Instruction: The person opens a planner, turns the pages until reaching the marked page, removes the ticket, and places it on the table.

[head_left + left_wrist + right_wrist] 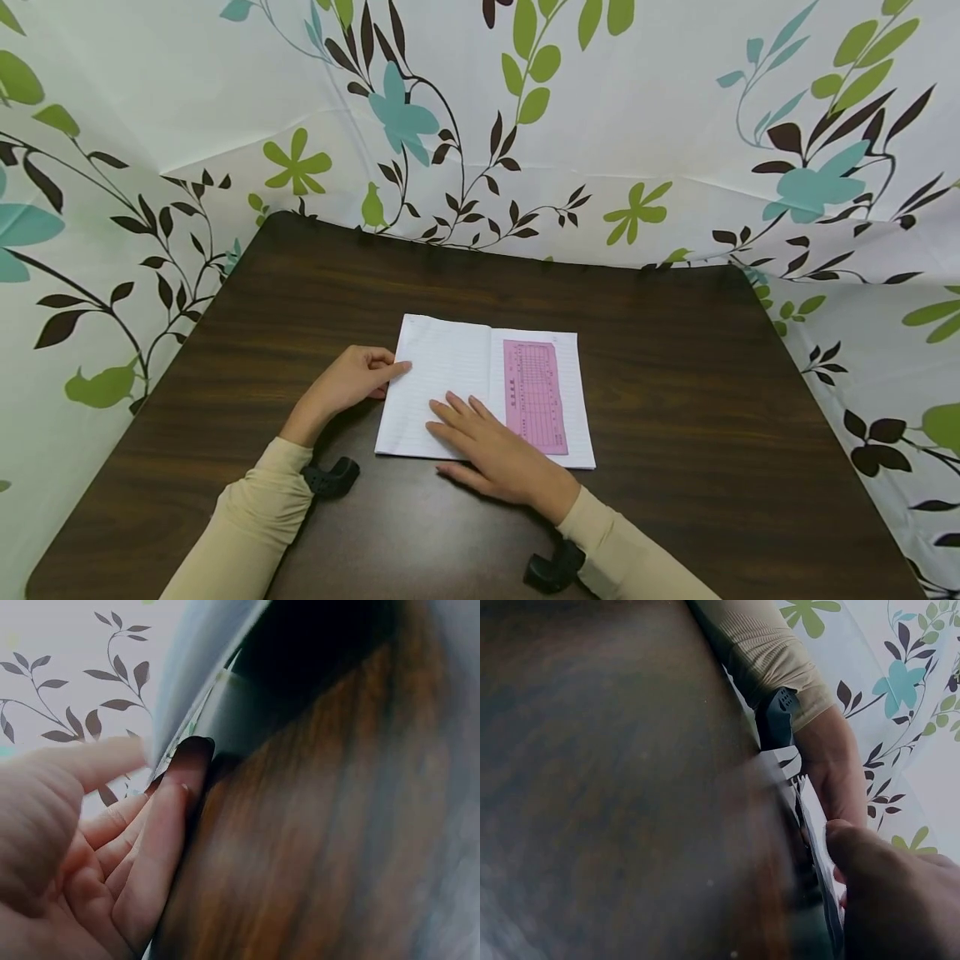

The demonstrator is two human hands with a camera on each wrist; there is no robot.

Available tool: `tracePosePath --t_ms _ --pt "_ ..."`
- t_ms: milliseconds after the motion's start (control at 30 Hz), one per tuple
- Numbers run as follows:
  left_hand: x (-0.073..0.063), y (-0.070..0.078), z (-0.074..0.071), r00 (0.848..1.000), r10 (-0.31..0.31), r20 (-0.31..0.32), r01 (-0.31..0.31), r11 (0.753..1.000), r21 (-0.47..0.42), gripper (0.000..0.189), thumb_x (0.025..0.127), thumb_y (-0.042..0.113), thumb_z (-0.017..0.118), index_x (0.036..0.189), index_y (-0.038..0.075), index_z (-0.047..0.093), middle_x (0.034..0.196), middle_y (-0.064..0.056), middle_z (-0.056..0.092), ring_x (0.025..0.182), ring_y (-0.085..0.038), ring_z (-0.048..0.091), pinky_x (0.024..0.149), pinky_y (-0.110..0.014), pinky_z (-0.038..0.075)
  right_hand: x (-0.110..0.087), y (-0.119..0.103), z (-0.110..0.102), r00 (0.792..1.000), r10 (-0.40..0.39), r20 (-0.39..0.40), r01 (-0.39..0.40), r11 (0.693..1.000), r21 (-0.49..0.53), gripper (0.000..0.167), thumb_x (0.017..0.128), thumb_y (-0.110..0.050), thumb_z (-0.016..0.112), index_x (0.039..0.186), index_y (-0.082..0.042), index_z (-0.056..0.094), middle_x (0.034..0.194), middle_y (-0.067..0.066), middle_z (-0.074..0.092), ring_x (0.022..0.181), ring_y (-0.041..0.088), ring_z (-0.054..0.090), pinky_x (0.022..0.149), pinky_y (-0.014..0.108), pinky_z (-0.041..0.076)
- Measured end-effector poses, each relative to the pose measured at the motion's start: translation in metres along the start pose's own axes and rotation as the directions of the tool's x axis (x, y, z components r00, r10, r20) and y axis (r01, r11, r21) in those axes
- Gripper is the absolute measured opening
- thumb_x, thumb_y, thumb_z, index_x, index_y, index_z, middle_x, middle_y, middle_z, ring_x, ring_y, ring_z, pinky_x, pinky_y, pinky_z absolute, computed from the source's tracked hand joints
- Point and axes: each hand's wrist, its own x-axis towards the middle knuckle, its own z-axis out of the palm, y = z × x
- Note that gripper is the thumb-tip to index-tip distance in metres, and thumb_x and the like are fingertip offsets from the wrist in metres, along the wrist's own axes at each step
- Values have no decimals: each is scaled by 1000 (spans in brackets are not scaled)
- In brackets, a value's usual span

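An open notebook (446, 354) with ruled white pages lies on the dark wooden table. A pink printed slip (536, 396) with a table grid rests on its right page. At the notebook's left edge, my left hand (345, 387) pinches the edge, thumb over the page and fingers beneath. The left wrist view shows those fingers (169, 825) under the lifted edge. My right hand (498, 454) lies with fingers spread over the lower part of the left page, near the centre fold. Its wrist partly overlaps the lower right page in the head view.
The brown wooden table (675, 375) extends around the notebook on every side. Behind and beside it hangs a white cloth (465, 75) with leaf and flower prints. Each wrist wears a black camera mount (332, 478).
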Motion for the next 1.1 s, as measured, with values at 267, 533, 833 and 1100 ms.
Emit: tracePosePath --t_ms 267,533,833,1100 --pt "3 -2 3 1000 0 -22 0 1000 -7 28 102 25 69 109 -2 73 79 3 72 70 -10 61 66 -22 58 -3 7 -5 985 -19 -171 16 1000 -17 49 110 -36 51 153 -11 51 163 7 46 153 22 42 124 41 38" --pt "1 -1 3 1000 -8 -21 8 1000 -1 30 102 27 70 111 -1 74 76 3 70 69 -11 61 67 -22 58 -20 42 -32 764 345 -546 -403 915 15 16 98 -15 69 112 -8 74 96 4 74 78 17 66 71 36 59" --pt "0 0 3 999 -23 -24 23 1000 2 30 102 29 70 111 0 74 76 4 69 69 -10 61 66 -21 57 -38 67 -47 526 780 -340 -810 581 82 49 98 -43 71 125 -2 67 116 18 66 86 31 66 75 47 55" --pt "1 1 3 999 -27 -22 27 1000 3 31 102 29 70 112 -1 74 79 2 72 70 -10 62 66 -22 57 -38 69 -43 509 799 -320 -816 566 116 36 99 -39 72 107 -4 71 96 10 67 78 24 60 72 38 43"
